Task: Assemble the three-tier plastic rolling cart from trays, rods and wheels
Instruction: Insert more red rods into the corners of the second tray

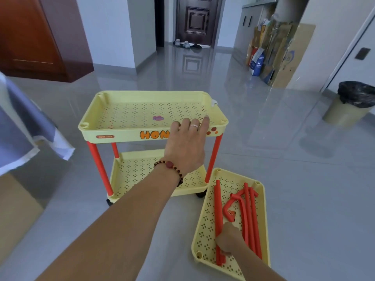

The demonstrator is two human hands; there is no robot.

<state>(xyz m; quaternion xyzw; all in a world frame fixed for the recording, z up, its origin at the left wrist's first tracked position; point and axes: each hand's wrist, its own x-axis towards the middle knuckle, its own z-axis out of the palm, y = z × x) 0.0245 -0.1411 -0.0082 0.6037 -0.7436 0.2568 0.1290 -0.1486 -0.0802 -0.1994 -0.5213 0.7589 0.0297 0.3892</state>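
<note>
A two-tier yellow cart stands on the floor: its upper tray [125, 106] sits on red rods [99, 165] above the lower tray [129, 177], with dark wheels [109, 203] underneath. My left hand [185, 142] rests over the upper tray's front rim, fingers curled on the edge. A third yellow tray [205, 226] lies flat on the floor to the right, holding several loose red rods [251, 220] and a bent red handle piece [231, 203]. My right hand [229, 239] is down in that tray, fingers closed on a red rod [218, 207].
A grey-and-white cloth [24, 126] hangs at the left over a cardboard box [16, 205]. A lined waste bin [349, 104] stands at the right. Cardboard and bags [272, 53] lean on the far wall. Glossy grey tile floor surrounds the cart.
</note>
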